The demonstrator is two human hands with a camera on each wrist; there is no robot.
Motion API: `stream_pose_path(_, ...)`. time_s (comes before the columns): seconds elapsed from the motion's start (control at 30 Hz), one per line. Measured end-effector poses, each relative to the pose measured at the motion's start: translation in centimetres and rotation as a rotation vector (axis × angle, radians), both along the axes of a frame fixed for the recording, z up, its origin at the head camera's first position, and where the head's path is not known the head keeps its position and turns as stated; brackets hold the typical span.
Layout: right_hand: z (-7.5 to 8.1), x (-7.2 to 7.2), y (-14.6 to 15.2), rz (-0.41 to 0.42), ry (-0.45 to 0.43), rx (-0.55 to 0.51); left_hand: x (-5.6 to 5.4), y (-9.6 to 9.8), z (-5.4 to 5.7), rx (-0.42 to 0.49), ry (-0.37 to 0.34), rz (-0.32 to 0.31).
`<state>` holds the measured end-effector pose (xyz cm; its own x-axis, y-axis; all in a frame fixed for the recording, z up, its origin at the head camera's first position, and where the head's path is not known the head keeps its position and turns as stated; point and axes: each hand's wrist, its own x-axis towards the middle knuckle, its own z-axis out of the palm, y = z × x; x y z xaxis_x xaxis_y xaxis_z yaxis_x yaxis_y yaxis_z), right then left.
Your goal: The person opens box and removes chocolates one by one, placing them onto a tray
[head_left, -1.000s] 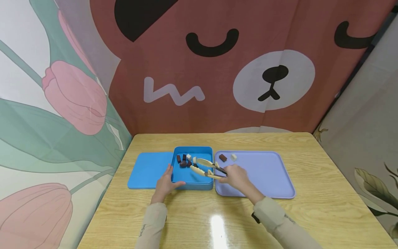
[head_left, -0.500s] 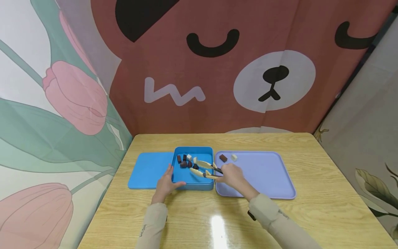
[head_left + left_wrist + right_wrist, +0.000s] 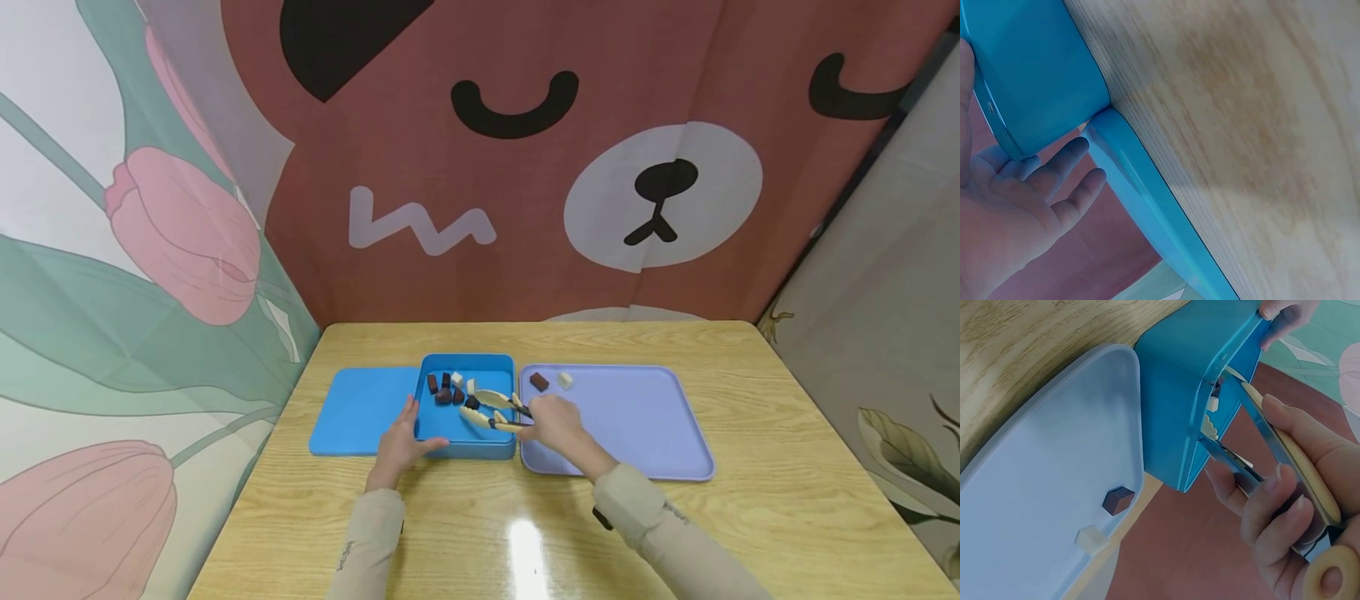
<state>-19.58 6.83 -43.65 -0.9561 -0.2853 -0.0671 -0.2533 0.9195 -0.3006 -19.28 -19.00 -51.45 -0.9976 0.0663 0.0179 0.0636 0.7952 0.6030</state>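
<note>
My right hand (image 3: 557,423) grips a pair of tongs (image 3: 495,400) with cream tips and metal arms. Their tips reach into the blue box (image 3: 459,429), spread apart around a dark chocolate piece (image 3: 472,402). Whether they touch it I cannot tell. Other chocolates (image 3: 444,396) and white cubes (image 3: 457,379) lie along the box's back and left part. My left hand (image 3: 397,446) rests at the box's front left corner, thumb along the front wall and fingers extended by the left side. In the right wrist view, the tongs (image 3: 1310,469) show a ring at the handle end.
A lilac tray (image 3: 637,433) sits right beside the box, bearing a brown block (image 3: 538,381) and a white cube (image 3: 565,380) near its back left corner. The flat blue lid (image 3: 360,417) lies left of the box. A printed curtain (image 3: 525,275) rises behind the wooden table (image 3: 480,517).
My right hand and the tongs have shifted slightly left, and the dark piece between the tips now shows more clearly. The left hand stays at the box corner.
</note>
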Motion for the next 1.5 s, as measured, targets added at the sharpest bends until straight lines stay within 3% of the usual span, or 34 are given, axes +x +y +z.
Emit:
stream_pose_path(0.37, 0.19, -0.32, -0.67, 0.006, 0.017, 0.079, 0.21, 0.04, 0.03, 0.019, 0.025, -0.005)
stream_pose_path(0.73, -0.09, -0.34, -1.03, 0.01, 0.05, 0.116, -0.17, 0.22, -0.04, -0.02, -0.023, 0.02)
stream_pose_path(1.0, -0.05, -0.31, -0.92, 0.018, 0.068, 0.102, -0.03, 0.35, 0.24, -0.013, -0.022, 0.02)
stream_pose_path(1.5, -0.17, -0.16, -0.68, 0.035, 0.094, 0.088, -0.21, 0.21, -0.21, -0.002, -0.016, 0.02)
